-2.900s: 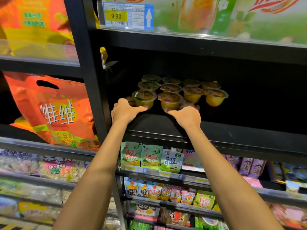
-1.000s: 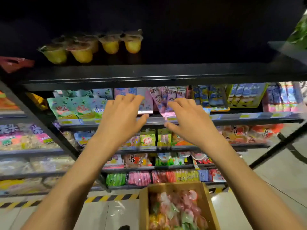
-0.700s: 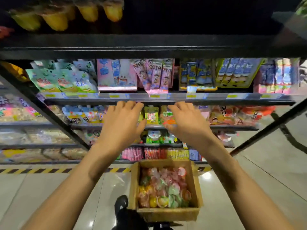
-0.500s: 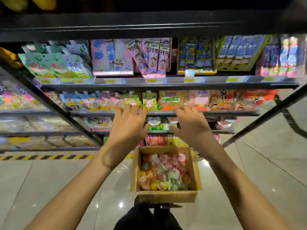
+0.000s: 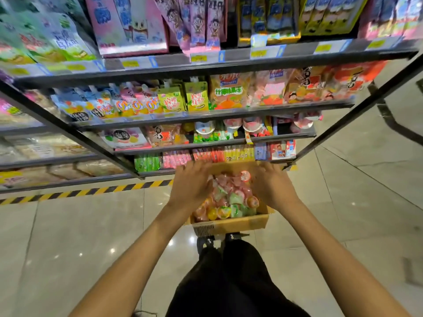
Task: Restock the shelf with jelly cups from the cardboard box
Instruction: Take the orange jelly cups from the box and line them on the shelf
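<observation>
jelly cups (image 5: 231, 197) sit between my released fingers (image 5: 194, 167); i see left hand (image 5: 192, 187) and right hand (image 5: 272, 187) spread over the cardboard box (image 5: 231, 224).

An open brown cardboard box (image 5: 231, 223) sits low, just in front of the bottom rows of the shelf unit (image 5: 171, 63), its corrugated near wall in view. It holds a loose heap of small sealed jelly cups (image 5: 230, 199) in pink, green, orange and yellow, tilted every way.
</observation>
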